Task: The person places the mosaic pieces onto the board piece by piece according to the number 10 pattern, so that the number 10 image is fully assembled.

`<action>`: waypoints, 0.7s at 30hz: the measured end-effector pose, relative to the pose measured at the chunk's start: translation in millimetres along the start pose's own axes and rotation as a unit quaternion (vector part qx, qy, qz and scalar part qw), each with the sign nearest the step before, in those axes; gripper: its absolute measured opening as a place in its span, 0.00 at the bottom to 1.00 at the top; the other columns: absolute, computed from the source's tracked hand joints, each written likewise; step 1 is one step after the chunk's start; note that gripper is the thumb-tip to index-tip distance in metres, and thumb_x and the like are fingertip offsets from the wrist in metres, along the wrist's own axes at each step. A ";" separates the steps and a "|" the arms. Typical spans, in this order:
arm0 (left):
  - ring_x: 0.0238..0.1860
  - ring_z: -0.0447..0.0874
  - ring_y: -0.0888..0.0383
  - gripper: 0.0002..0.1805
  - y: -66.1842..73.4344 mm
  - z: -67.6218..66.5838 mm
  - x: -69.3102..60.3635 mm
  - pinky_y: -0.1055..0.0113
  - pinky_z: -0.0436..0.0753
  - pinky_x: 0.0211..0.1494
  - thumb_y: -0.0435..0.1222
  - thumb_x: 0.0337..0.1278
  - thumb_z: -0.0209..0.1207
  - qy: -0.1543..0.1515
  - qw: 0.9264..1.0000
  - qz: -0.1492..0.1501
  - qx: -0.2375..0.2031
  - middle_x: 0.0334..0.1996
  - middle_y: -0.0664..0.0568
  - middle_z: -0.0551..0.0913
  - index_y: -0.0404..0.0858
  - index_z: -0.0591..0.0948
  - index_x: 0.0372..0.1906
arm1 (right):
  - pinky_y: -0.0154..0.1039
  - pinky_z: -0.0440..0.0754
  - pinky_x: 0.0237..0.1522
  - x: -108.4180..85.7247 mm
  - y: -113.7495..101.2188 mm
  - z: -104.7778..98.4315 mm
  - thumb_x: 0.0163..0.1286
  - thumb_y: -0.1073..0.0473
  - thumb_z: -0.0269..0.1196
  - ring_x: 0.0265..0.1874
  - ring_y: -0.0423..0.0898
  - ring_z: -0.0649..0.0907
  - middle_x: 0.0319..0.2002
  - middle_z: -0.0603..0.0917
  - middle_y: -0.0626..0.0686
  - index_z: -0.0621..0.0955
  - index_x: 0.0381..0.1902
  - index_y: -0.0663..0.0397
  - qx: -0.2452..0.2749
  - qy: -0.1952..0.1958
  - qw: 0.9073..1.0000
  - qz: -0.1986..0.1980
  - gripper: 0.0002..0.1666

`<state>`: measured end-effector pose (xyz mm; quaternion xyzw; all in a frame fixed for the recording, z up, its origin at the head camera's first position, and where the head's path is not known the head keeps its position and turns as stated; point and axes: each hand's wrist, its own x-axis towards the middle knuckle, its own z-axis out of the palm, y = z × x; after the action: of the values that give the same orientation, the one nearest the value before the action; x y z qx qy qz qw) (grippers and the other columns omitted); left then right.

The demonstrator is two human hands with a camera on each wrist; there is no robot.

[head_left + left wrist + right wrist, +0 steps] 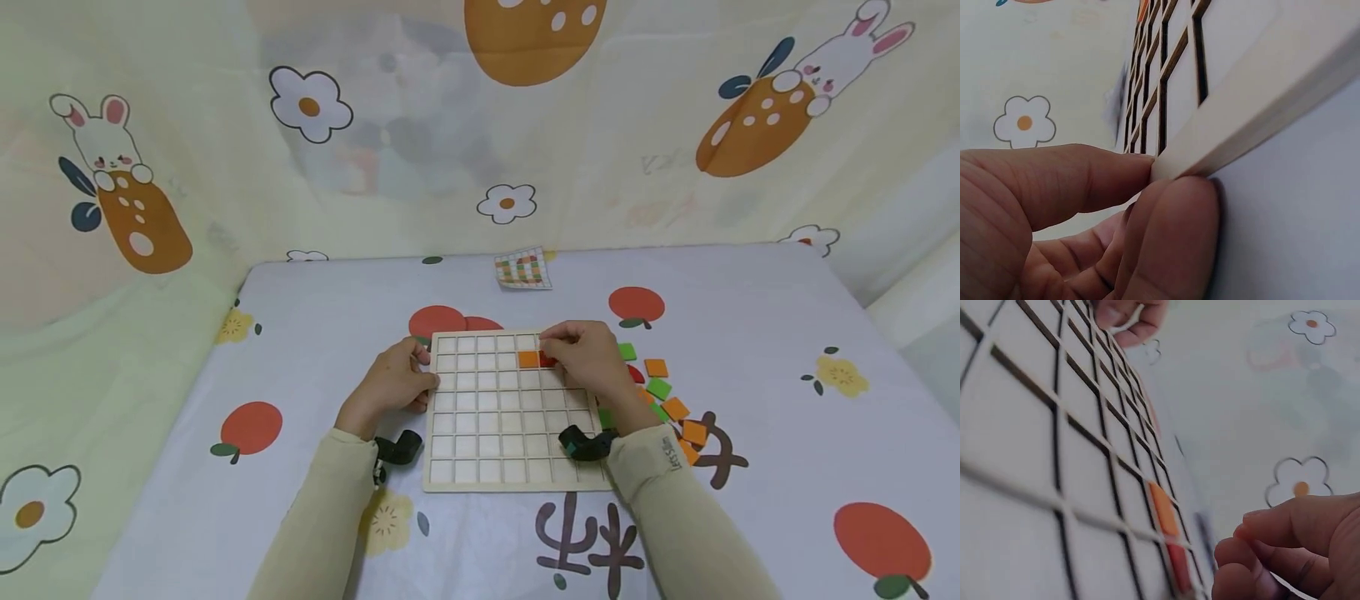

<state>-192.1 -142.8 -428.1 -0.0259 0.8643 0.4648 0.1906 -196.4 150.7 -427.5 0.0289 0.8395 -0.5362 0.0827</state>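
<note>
A pale wooden grid board (510, 402) with square cells lies on the table. My left hand (393, 379) is at its left edge; in the left wrist view the thumb and a finger hold the rim (1229, 131). An orange tile (528, 359) and a red tile (547, 360) sit side by side in cells of a row near the far edge. Over the red tile is my right hand (588, 354), its fingers curled and thumb tip against a finger. In the right wrist view the orange tile (1163, 509) and red tile (1178, 564) appear beside these fingers, with nothing visible between the fingertips.
Loose orange, green and red tiles (675, 408) lie right of the board, partly covered by the right arm. A small card with a coloured grid pattern (523, 269) lies behind the board. The patterned cloth (315, 500) covers the table, and a curtain (420, 167) hangs behind it.
</note>
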 end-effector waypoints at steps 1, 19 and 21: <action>0.23 0.83 0.56 0.14 -0.3 0.5 0.4 0.67 0.87 0.28 0.30 0.66 0.64 0.000 1.000 0.000 -0.001 0.33 0.44 0.78 0.34 0.73 0.51 | 0.38 0.82 0.37 -1.8 -0.1 -6.1 0.75 0.57 0.64 0.36 0.52 0.83 0.39 0.89 0.59 0.88 0.51 0.60 0.000 0.001 1.000 -0.002 0.15; 0.25 0.84 0.56 0.15 -3.2 0.0 1.4 0.66 0.88 0.30 0.30 0.66 0.64 -0.011 1.000 0.001 -0.003 0.35 0.43 0.78 0.34 0.73 0.51 | 0.38 0.82 0.38 -37.1 27.8 -87.0 0.73 0.52 0.67 0.44 0.55 0.79 0.47 0.86 0.61 0.87 0.49 0.61 -0.160 0.010 0.982 0.101 0.18; 0.25 0.84 0.56 0.15 -2.4 0.6 1.7 0.66 0.88 0.30 0.30 0.66 0.64 -0.011 1.000 0.002 -0.003 0.36 0.43 0.78 0.34 0.73 0.51 | 0.38 0.82 0.37 -38.6 30.7 -87.1 0.72 0.52 0.68 0.46 0.56 0.79 0.48 0.85 0.62 0.88 0.48 0.60 -0.175 0.014 0.979 0.103 0.17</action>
<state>-192.9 -143.4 -430.9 -0.0197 0.8605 0.4684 0.1996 -163.5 244.1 -412.6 0.1076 0.9138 -0.3695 0.1297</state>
